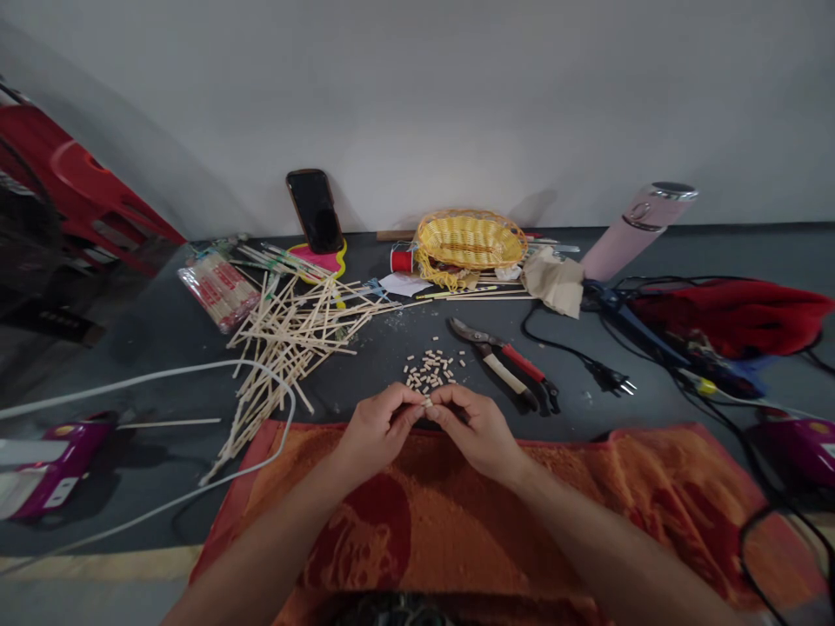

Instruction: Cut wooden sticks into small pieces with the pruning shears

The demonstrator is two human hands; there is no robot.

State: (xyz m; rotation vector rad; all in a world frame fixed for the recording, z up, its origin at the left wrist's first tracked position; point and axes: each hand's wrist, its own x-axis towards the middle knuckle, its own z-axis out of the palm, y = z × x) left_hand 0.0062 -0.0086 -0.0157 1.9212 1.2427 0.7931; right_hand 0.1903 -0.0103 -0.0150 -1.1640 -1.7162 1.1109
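Fingers [395,397] of the left hand [378,426] and the right hand [481,428] are meeting in the middle, thumbs and forefingers pinching a tiny pale wooden piece [426,402] between them. Which way its long axis is running is too small to tell. Scattered short pieces [430,374] are lying on the dark surface [388,352] just beyond the fingers, straight ahead of the person, their axes pointing in mixed directions; neither hand is sitting clearly nearer to them. Cutters [501,372] are resting just right of that scatter, nearer the right hand, handles slanting back toward the person. Long sticks [293,326] are sprawling off to the left, nearer the left hand.
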